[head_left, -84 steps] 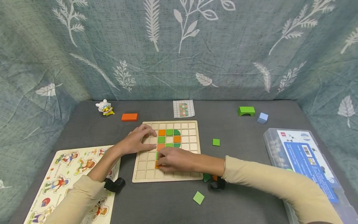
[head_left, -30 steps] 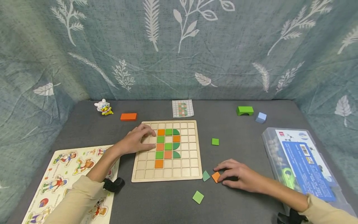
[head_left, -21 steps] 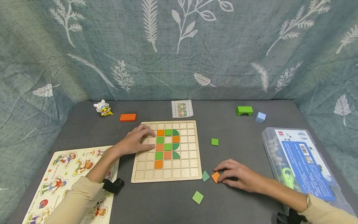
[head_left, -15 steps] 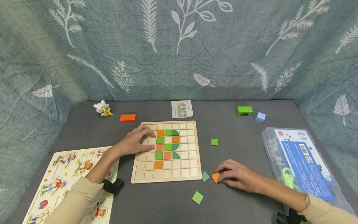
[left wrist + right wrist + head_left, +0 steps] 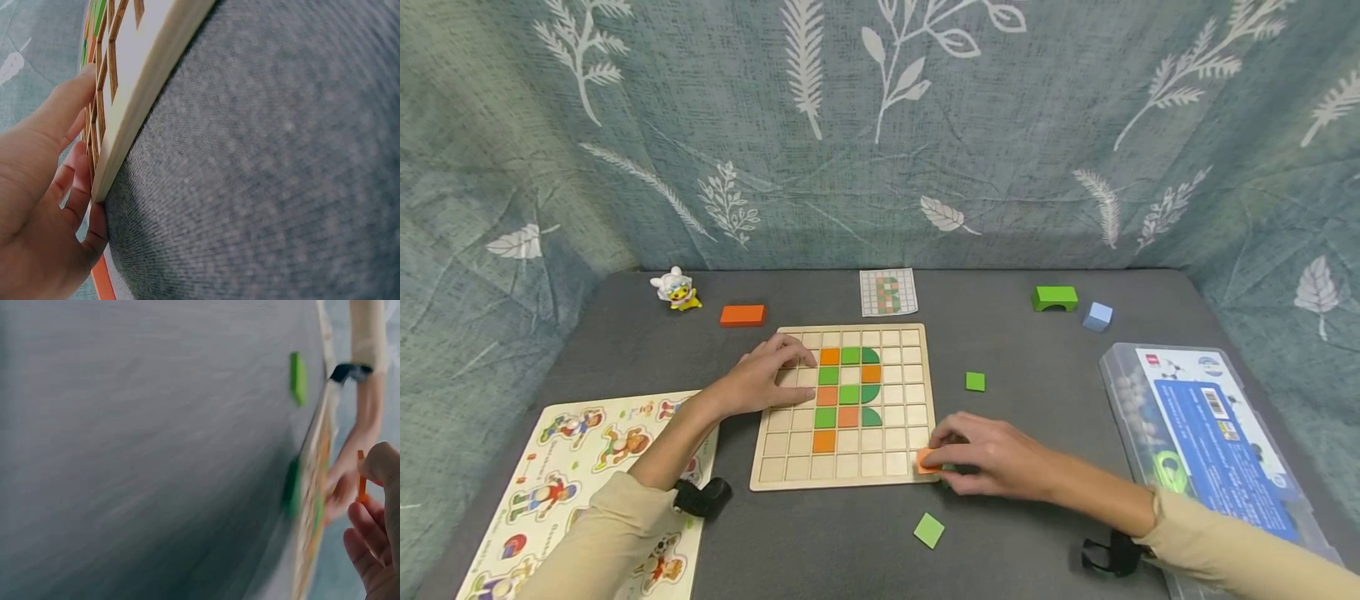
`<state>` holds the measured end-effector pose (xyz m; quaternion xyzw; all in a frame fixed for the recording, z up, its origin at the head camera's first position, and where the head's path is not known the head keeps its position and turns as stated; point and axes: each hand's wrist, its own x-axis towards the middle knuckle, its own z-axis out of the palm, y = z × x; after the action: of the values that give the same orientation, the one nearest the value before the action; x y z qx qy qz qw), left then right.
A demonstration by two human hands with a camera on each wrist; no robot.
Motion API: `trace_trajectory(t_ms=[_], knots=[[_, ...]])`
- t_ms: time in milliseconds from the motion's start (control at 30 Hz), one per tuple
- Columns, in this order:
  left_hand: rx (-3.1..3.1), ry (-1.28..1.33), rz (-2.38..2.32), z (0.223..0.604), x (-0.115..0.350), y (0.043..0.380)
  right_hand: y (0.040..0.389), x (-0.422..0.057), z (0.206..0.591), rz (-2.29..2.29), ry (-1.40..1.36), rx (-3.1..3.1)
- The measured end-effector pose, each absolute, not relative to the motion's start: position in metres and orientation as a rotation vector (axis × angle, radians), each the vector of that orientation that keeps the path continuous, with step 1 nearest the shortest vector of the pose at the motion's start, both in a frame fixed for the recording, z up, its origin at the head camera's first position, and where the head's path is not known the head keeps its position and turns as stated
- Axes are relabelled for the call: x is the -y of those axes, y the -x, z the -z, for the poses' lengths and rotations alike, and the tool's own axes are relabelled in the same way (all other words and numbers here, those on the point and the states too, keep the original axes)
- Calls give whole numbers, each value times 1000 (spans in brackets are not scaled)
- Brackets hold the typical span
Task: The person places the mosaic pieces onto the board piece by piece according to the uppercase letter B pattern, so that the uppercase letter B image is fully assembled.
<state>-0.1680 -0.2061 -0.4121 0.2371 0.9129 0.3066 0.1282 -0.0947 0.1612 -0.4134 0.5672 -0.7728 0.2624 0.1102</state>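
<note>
A wooden grid board [image 5: 895, 458] lies mid-table, with orange and green square tiles and dark green quarter-round tiles set in its cells. My left hand [image 5: 763, 382] rests on the board's left edge, its fingers loosely spread in the left wrist view. Thumb and fingers of my right hand [image 5: 996, 458] pinch an orange square tile [image 5: 928, 462] over the board's lower right corner. In the right wrist view that orange tile [image 5: 362, 478] is seen edge-on, raised off the board. Under the right hand a green quarter-round tile [image 5: 948, 477] is mostly hidden.
Loose green squares lie right of the board [image 5: 975, 382] and in front of it [image 5: 928, 530]. A pattern card [image 5: 889, 292] lies behind. A picture puzzle [image 5: 572, 467] is at left, a plastic case [image 5: 1210, 442] at right. Blocks and a figurine [image 5: 676, 290] stand toward the back.
My right hand went from the board to the orange tile on the table, then picked it up and carried it left over the board's corner. The left hand stays put.
</note>
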Motion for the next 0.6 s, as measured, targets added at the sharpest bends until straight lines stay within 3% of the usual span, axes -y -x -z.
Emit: trace_trajectory(t_ms=[267,600], knots=[[-2656,-671,-863,412,205,169,105,-97,412,-627,-1783,2291],[-2666,-686,-868,412,206,168,116,-64,414,-550,-1925,2285]])
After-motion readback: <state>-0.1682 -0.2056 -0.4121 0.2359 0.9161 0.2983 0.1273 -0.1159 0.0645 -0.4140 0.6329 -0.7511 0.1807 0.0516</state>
